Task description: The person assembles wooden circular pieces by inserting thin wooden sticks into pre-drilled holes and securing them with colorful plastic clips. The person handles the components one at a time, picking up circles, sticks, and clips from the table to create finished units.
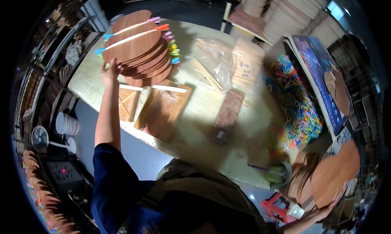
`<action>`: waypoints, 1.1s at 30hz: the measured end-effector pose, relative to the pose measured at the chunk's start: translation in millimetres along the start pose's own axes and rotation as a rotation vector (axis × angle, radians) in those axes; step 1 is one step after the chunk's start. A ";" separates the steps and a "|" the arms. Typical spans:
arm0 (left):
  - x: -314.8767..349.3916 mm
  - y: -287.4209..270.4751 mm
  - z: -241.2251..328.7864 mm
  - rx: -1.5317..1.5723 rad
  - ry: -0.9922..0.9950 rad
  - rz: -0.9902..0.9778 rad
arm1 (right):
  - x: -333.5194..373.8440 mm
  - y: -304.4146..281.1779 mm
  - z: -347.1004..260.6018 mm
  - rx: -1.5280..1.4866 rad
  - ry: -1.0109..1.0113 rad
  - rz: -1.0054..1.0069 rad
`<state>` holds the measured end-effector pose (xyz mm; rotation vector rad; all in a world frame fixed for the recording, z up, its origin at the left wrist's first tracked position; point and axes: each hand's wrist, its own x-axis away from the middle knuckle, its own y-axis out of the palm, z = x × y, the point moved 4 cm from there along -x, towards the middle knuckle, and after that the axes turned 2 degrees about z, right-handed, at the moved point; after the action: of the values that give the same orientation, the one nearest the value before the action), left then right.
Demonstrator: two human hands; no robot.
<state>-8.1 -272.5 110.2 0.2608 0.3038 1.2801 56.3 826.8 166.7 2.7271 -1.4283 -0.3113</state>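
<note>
On the far left of the table stands a stack of reddish-brown oval wooden boards (136,47), each with a pale strip across it and coloured clothes pegs (174,51) at its ends. My left hand (110,73) grips the near left edge of an upper board in that stack. At the lower right, my right hand (324,213) holds a plain oval wooden board (337,175) by its near edge, tilted beside a pile of similar boards (300,177). The fingers behind that board are partly hidden.
A carton of loose coloured pegs (303,112) is at the table's right. Wooden trays (185,97), a reddish-brown block (228,116), pale sticks (207,75) and bundled wood strips (246,63) lie mid-table. A green pot (281,175) stands at the near edge, above a red stool (275,207).
</note>
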 end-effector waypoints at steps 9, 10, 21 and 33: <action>254.7 47.1 -58.7 -0.405 -0.157 -0.757 | 251.4 239.5 104.8 -0.279 0.462 -1.126; 295.5 53.8 -67.7 -0.189 -0.234 -0.858 | 290.9 259.7 108.8 -0.077 0.544 -0.962; 342.6 40.6 -161.5 -0.163 -0.604 -0.810 | 303.5 304.3 224.2 0.766 -0.173 -0.985; 183.4 23.3 -177.1 -0.027 -0.610 -0.009 | 273.9 330.8 234.6 1.303 -0.463 -0.891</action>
<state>-46.3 -85.6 -60.5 0.6075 -0.2330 1.1346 -106.2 425.2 -61.0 4.5022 -0.1596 0.0487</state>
